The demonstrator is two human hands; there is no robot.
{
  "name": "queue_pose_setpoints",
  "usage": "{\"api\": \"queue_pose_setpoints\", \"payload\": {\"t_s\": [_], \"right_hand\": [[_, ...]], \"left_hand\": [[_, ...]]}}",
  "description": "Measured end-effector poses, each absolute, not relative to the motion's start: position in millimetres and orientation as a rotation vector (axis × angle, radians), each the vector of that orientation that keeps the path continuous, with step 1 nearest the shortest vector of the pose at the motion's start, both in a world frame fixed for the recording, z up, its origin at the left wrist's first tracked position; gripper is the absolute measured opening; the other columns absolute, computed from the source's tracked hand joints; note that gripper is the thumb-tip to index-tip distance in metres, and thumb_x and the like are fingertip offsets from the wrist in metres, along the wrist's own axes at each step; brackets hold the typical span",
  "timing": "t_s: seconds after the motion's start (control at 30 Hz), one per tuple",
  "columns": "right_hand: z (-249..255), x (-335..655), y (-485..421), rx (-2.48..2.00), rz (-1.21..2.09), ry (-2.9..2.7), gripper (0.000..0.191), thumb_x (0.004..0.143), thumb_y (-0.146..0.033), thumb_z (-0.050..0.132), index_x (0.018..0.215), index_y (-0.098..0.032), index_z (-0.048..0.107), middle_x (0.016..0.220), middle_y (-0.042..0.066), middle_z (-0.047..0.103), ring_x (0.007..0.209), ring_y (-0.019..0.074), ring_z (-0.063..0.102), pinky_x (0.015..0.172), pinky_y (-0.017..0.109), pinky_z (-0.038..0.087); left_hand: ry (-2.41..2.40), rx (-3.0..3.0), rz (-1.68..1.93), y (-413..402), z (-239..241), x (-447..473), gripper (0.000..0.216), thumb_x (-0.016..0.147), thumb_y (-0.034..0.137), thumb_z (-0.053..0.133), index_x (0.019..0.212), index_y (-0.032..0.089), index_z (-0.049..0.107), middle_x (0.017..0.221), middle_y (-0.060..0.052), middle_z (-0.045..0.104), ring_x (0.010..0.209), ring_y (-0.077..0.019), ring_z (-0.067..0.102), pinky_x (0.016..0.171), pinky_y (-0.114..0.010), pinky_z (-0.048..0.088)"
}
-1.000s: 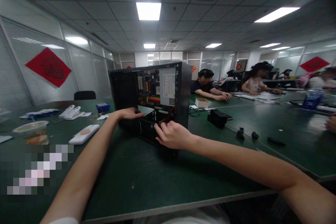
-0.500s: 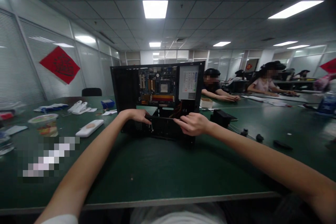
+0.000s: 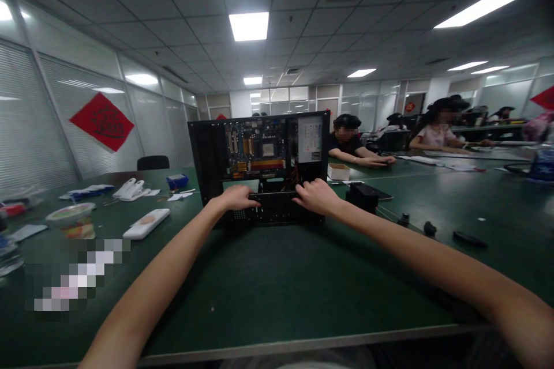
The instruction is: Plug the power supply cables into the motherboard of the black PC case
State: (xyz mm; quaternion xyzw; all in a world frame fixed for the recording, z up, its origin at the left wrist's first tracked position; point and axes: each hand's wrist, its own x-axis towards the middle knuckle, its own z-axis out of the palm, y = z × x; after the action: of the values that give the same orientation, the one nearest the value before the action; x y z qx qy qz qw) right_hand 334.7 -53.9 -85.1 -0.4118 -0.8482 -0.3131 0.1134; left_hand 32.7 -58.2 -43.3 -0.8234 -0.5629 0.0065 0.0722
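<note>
An open black computer case (image 3: 277,207) stands on the green table in front of me, its open side towards me. Inside it I see a motherboard (image 3: 244,150) and, at the upper right, a silver power supply (image 3: 309,141) with a label. My left hand (image 3: 236,198) is closed over the lower crossbar of the case, left of its middle. Further right on the same bar, my right hand (image 3: 317,196) grips with curled fingers. Loose cables (image 3: 294,177) hang inside behind the bar, near the right hand.
Left on the green table (image 3: 259,294) are a plastic cup (image 3: 73,219), a white box-like device (image 3: 147,223) and a blue box (image 3: 177,181). To the right lie a black block (image 3: 362,196) and small black parts (image 3: 430,228). People (image 3: 352,147) sit beyond.
The case now looks smaller and farther from me, with both arms stretched further. My right hand's fingers, more extended before, have curled onto the bar. My view has tilted slightly up.
</note>
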Motion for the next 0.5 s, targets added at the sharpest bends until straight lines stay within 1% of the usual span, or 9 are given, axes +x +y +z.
{"api": "queue_pose_setpoints", "payload": {"t_s": [0.07, 0.2, 0.33, 0.43, 0.5], "right_hand": [[-82, 329, -60, -1.291, -0.901, -2.5, 0.046, 0.104, -0.047, 0.043, 0.112, -0.008, 0.067, 0.102, 0.021, 0.073, 0.092, 0.0298, 0.071, 0.079, 0.036, 0.042], [-74, 329, -64, -1.291, -0.888, -2.551, 0.046, 0.105, -0.047, 0.043, 0.113, -0.008, 0.067, 0.103, 0.02, 0.074, 0.093, 0.0319, 0.072, 0.078, 0.037, 0.045], [-71, 328, -72, -1.292, -0.864, -2.567, 0.045, 0.105, -0.046, 0.044, 0.112, -0.008, 0.068, 0.102, 0.02, 0.074, 0.092, 0.033, 0.073, 0.076, 0.037, 0.047], [-69, 327, -81, -1.328, -0.818, -2.588, 0.042, 0.104, -0.044, 0.047, 0.112, -0.008, 0.068, 0.103, 0.022, 0.074, 0.094, 0.0324, 0.073, 0.077, 0.037, 0.047], [-66, 329, -87, -1.337, -0.794, -2.611, 0.042, 0.104, -0.044, 0.047, 0.111, -0.008, 0.068, 0.103, 0.022, 0.074, 0.094, 0.0318, 0.073, 0.078, 0.037, 0.048]], "left_hand": [[-1.686, -2.55, 0.077, -57, -39, 31, 0.053, 0.089, 0.062, 0.058, 0.108, 0.017, 0.076, 0.104, -0.013, 0.075, 0.092, -0.0273, 0.069, 0.069, -0.029, 0.047], [-1.69, -2.656, 0.177, -60, -30, 32, 0.047, 0.092, 0.053, 0.054, 0.106, 0.013, 0.076, 0.101, -0.011, 0.075, 0.087, -0.0233, 0.067, 0.069, -0.028, 0.046], [-1.725, -2.683, 0.265, -71, -22, 36, 0.049, 0.094, 0.052, 0.052, 0.107, 0.011, 0.075, 0.1, -0.011, 0.074, 0.084, -0.0219, 0.066, 0.066, -0.027, 0.045], [-1.752, -2.685, 0.38, -78, -17, 37, 0.05, 0.094, 0.055, 0.051, 0.104, 0.013, 0.076, 0.095, -0.009, 0.075, 0.08, -0.0208, 0.065, 0.063, -0.026, 0.043], [-1.771, -2.681, 0.36, -81, -16, 38, 0.048, 0.092, 0.056, 0.054, 0.102, 0.015, 0.077, 0.093, -0.008, 0.075, 0.077, -0.0202, 0.065, 0.062, -0.026, 0.043]]}}
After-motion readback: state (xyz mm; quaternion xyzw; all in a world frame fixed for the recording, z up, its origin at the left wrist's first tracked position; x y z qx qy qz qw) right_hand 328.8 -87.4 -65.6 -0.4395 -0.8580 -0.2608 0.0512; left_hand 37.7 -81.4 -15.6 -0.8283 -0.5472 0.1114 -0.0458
